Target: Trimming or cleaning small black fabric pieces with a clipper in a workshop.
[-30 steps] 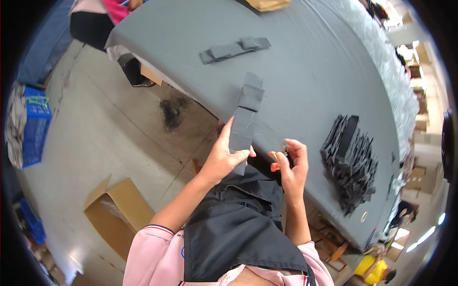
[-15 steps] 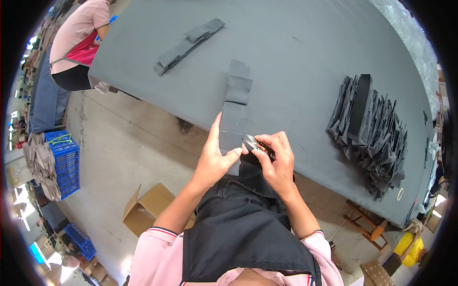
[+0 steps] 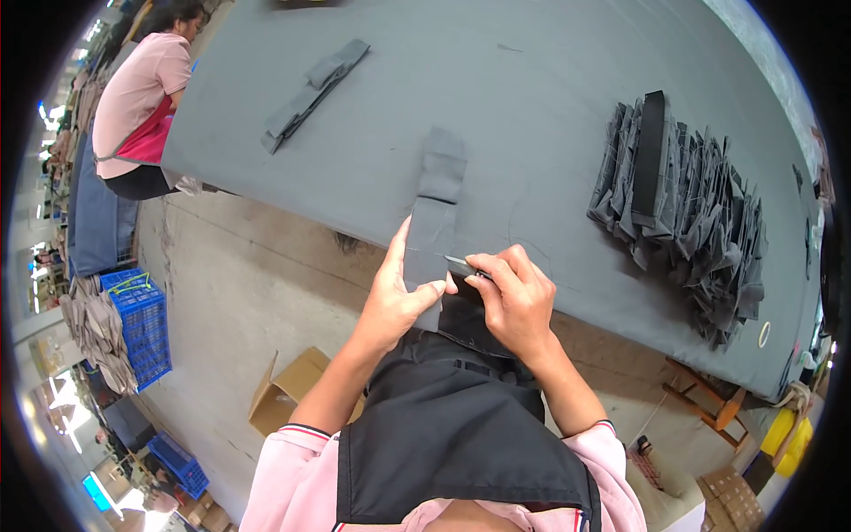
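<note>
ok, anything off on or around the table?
A dark fibrous clump lies on the floor by the grey-covered table, and what looks like a stray thread lies on its top: untidy. The grey fabric strip in the left hand shows no visible damage.

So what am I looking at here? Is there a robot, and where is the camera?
No robot here: these are a person's own bare left hand and right hand. The single view comes from a wide camera worn on that person's head, looking down, so straight edges bend near the rim.

The left hand holds a grey fabric strip. The right hand grips a small pointed tool, its tip at the strip's edge.

On the grey-covered table lie a folded grey piece and, to the right, a dark fabric pile.
</note>
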